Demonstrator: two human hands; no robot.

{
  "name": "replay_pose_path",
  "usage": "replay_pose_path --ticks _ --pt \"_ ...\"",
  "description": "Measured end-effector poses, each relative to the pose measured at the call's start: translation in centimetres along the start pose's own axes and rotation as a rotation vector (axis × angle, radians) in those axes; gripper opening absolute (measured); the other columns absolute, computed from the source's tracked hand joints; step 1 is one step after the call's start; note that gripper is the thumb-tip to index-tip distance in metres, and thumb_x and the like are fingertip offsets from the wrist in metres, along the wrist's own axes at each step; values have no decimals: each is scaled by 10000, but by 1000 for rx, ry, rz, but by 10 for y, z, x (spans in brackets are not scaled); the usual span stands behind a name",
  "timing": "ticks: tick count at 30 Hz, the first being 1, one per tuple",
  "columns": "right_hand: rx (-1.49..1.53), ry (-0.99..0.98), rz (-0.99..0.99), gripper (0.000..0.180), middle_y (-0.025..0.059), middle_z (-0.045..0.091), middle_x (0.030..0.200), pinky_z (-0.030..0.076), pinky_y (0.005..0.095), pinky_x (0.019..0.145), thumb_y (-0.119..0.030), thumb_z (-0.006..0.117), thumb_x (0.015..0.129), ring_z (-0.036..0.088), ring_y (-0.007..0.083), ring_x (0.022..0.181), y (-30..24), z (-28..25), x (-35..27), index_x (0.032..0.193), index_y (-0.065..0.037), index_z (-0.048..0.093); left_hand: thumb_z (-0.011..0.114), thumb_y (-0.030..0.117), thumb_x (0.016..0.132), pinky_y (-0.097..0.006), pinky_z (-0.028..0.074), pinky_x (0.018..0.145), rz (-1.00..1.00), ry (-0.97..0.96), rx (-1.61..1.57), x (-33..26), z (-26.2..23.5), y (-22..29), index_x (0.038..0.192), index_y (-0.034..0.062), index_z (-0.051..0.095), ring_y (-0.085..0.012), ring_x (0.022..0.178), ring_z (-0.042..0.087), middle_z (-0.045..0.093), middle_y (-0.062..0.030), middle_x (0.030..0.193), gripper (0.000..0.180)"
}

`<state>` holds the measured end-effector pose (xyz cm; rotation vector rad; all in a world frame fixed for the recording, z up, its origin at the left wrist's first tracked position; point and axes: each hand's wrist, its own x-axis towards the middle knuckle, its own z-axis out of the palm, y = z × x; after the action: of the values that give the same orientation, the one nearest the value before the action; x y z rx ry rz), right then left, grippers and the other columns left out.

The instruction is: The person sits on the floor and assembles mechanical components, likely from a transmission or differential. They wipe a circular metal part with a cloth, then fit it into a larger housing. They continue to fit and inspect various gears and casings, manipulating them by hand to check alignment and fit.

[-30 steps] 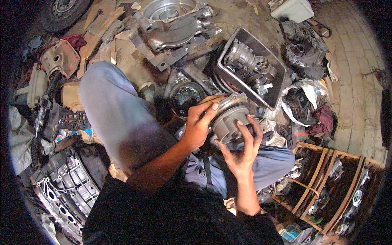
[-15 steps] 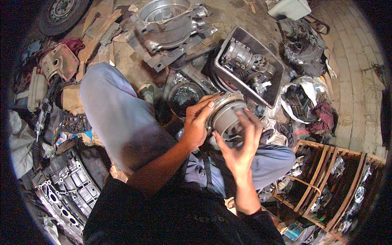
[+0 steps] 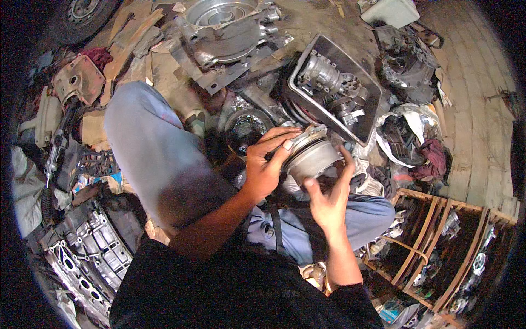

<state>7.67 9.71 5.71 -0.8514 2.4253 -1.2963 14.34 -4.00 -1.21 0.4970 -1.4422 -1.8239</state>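
Note:
A round grey metal drum part [image 3: 313,163] with a dark groove and a flanged rim is held up between my hands, above my lap. My left hand [image 3: 266,164] is closed on its left edge, thumb on the near side and fingers over the rim. My right hand [image 3: 332,203] curves about the drum's right and lower side, its thumb at the lower edge and its fingers along the right. The underside of the drum is hidden. Just left of it, beyond my left hand, stands a round dark pan [image 3: 247,130] with wet, shiny contents.
A black tub [image 3: 370,112] of metal parts stands beyond my hands. A large metal housing [image 3: 224,41] lies at the far middle. Farther right are a white bag [image 3: 390,155] and a wooden rack [image 3: 433,247] with parts. An engine block [image 3: 98,247] lies at lower left.
The drum part has tilted, so more of its side wall faces me. My right hand has shifted from across its face to its right and lower side.

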Motion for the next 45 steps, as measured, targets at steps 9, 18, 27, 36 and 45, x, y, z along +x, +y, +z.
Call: replay_pose_path --ticks 9,18,27,36,45 --pt "-34 68 115 760 243 526 1204 491 480 947 -211 816 788 577 396 1104 8 -1 -14 1371 -29 364 585 55 910 -341 466 930 65 -28 38 -2 2 4 1083 -44 703 -253 1029 633 681 -165 1078 232" --pt "-421 25 -466 974 239 336 1426 389 532 1076 -343 942 566 369 409 1341 0 -10 -8 1384 -151 449 599 58 911 -321 477 907 -9 16 -1 -3 4 0 1081 -37 710 -234 997 641 685 -158 1061 224" --pt "323 38 292 738 243 583 1184 503 402 885 -554 524 949 623 320 1055 16 -4 -13 1399 -6 319 608 62 889 -391 425 1000 62 -19 94 -3 1 4 1075 -17 719 -257 1010 634 688 -153 1041 230" --pt "70 -40 153 817 210 545 1246 439 366 978 -440 681 903 551 270 1130 20 2 -30 1413 69 296 624 67 867 -475 341 1102 174 -38 208 -2 -1 8 1061 10 732 -268 1036 630 689 -137 1032 229" --pt "-187 188 -45 925 254 410 1367 393 454 1056 3 820 624 454 371 1272 30 14 -20 1411 -30 334 636 71 853 -489 300 1131 199 -85 194 -3 0 11 1052 18 738 -256 1034 630 695 -122 1040 230"
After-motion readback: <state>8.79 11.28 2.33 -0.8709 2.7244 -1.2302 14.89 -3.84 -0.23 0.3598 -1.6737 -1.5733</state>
